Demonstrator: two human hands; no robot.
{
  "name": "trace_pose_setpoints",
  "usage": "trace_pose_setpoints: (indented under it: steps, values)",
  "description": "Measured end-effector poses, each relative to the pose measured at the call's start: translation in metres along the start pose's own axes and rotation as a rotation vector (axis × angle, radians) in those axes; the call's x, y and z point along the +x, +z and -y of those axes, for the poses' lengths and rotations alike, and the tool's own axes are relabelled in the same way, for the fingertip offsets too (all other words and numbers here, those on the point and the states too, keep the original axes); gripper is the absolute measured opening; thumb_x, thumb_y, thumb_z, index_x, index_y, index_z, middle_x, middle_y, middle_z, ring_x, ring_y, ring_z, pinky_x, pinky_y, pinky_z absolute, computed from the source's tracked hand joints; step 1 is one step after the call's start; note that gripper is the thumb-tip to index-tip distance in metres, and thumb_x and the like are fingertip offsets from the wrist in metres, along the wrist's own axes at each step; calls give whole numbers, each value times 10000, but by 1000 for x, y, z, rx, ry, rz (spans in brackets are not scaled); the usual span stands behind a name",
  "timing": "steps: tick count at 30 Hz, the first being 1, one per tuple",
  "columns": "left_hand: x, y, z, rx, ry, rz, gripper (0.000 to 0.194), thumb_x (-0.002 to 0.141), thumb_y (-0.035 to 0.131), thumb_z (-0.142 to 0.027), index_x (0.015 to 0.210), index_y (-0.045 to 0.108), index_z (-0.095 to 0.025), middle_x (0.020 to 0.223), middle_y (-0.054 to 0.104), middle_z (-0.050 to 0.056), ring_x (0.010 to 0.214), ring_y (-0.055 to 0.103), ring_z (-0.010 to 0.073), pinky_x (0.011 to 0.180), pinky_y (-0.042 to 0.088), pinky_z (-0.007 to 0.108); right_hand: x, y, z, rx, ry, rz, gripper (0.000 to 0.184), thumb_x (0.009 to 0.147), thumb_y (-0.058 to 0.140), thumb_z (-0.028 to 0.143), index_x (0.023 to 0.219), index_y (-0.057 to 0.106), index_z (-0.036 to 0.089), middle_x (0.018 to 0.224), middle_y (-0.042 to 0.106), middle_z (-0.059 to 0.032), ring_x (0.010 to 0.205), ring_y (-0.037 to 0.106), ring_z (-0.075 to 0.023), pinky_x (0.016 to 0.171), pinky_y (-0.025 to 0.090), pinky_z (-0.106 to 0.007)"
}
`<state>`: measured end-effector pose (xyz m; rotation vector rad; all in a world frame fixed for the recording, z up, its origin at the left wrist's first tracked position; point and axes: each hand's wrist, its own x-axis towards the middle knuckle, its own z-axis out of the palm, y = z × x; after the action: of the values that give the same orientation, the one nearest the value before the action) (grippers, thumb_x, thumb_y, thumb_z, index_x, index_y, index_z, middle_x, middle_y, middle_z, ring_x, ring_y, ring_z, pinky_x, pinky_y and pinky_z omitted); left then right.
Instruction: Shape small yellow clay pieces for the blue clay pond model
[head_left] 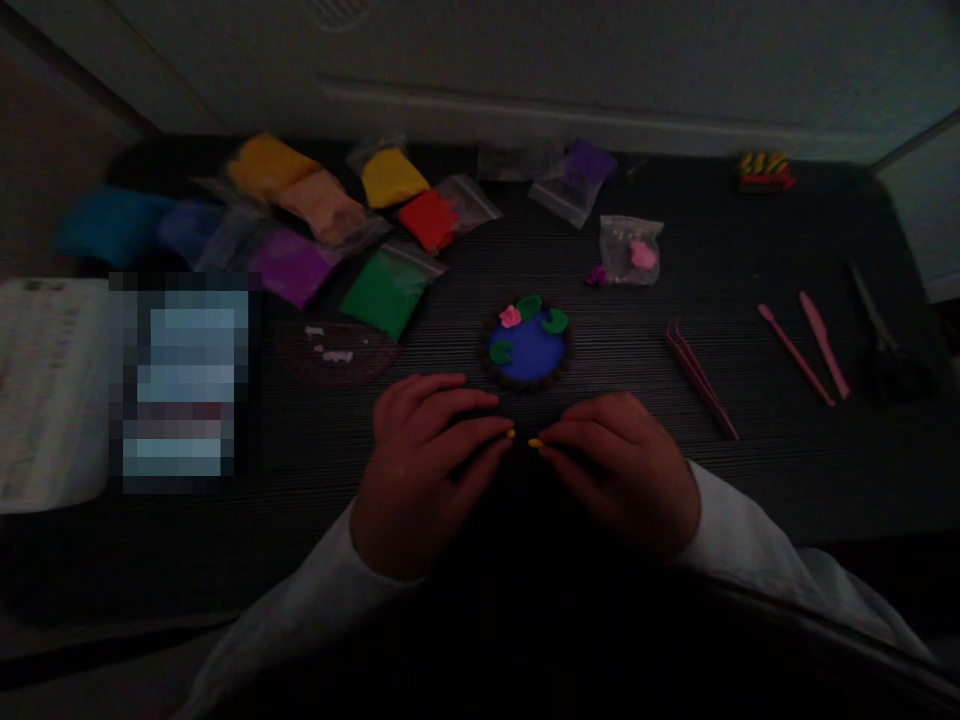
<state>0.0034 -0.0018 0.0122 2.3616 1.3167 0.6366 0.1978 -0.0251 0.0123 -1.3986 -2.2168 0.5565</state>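
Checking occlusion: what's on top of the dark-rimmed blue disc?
On the disc: three green leaf shapes and a pink flower. The surface directly under them is covered.

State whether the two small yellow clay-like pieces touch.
Apart: the head view shows a dark gap between the small yellow clay-like piece in the left hand and the other piece in the right hand.

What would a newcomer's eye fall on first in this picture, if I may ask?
Probably the blue disc, ringed with dark beads and bearing a pink flower and green leaves, near the picture's middle. Just in front, the left hand and right hand each pinch a tiny yellow piece. Beyond the left hand lie a green packet and a purple packet.
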Motion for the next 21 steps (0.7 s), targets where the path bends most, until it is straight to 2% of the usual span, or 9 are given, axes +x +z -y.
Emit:
trace_pose_setpoints:
  steps: [21]
  values:
    - [-2,-1,-2,-71,35,-20,164,695,604,-202,854,634,-230,930,635,20,1029,481,211,919,356,451,2,5,7,44,14,-8,144,779,506,256,878,589,190,844,602,-31,775,527,-136,709,411,-289]
